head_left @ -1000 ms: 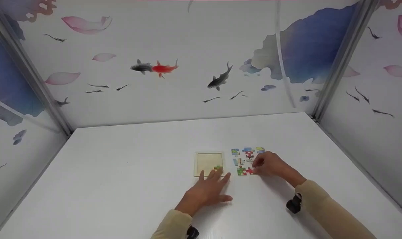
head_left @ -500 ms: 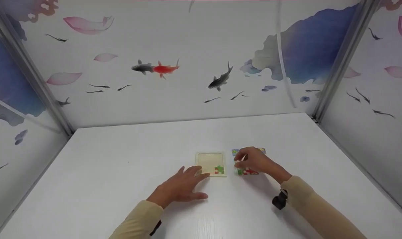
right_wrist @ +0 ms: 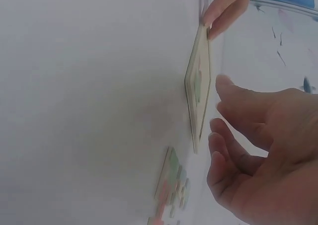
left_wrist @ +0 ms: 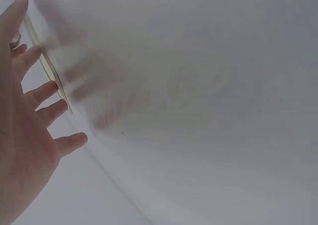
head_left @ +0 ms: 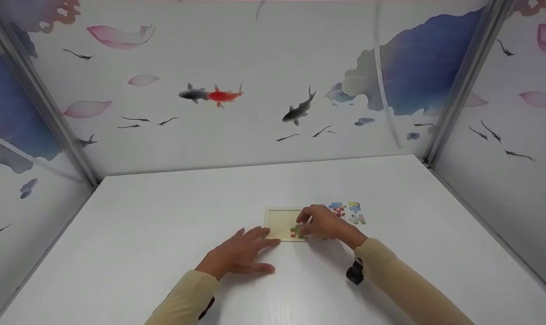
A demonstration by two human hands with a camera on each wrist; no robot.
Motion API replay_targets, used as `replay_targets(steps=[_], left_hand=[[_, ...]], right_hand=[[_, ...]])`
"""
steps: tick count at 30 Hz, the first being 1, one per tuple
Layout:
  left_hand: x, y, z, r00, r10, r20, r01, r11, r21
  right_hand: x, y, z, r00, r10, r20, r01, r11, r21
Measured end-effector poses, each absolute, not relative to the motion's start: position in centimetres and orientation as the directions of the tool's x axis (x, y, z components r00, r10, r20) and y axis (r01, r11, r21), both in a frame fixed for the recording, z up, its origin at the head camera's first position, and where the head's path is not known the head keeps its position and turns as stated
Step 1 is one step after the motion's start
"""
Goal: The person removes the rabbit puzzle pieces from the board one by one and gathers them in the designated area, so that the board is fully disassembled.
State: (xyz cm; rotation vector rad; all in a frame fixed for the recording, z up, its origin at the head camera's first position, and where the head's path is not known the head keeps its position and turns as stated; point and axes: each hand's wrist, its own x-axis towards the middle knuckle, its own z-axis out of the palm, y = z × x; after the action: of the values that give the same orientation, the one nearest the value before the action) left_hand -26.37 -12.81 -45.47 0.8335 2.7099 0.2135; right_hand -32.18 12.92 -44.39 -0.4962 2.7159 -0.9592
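Note:
A pale wooden puzzle tray (head_left: 279,211) lies on the white table, with a green and red puzzle piece (head_left: 296,232) in its near right corner. My left hand (head_left: 237,253) rests at the tray's near left side, fingers extended and spread. In the left wrist view those fingertips (left_wrist: 55,85) meet the tray's edge. My right hand (head_left: 323,222) is over the tray's right side, its fingers bent and the thumb near the index finger. Whether a piece is between those fingertips I cannot tell. In the right wrist view the other fingers (right_wrist: 218,160) curl toward the palm.
Several loose puzzle pieces (head_left: 355,207) lie right of the tray, some hidden by my right hand. The white table (head_left: 164,253) stretches to a back wall (head_left: 255,135) printed with fish and petals, with side walls at left and right.
My right hand went to the loose pieces' left side, then left to the tray, uncovering pieces at the right. My left hand slid left from the tray's near edge to its near left corner.

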Motion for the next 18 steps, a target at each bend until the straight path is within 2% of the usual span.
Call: replay_targets(steps=[6, 18], left_hand=[[-26.3, -12.8, -45.7, -0.792, 0.559, -0.245, 0.515, 0.828, 0.223], [-26.3, -13.0, -45.8, -0.791, 0.565, -0.234, 0.524, 0.823, 0.219]], right_hand=[[-32.1, 11.8, -44.8, -0.921, -0.381, -0.086, -0.259, 0.761, -0.595], [-32.2, 11.1, -45.0, -0.922, -0.367, -0.121, -0.223, 0.762, -0.608]])
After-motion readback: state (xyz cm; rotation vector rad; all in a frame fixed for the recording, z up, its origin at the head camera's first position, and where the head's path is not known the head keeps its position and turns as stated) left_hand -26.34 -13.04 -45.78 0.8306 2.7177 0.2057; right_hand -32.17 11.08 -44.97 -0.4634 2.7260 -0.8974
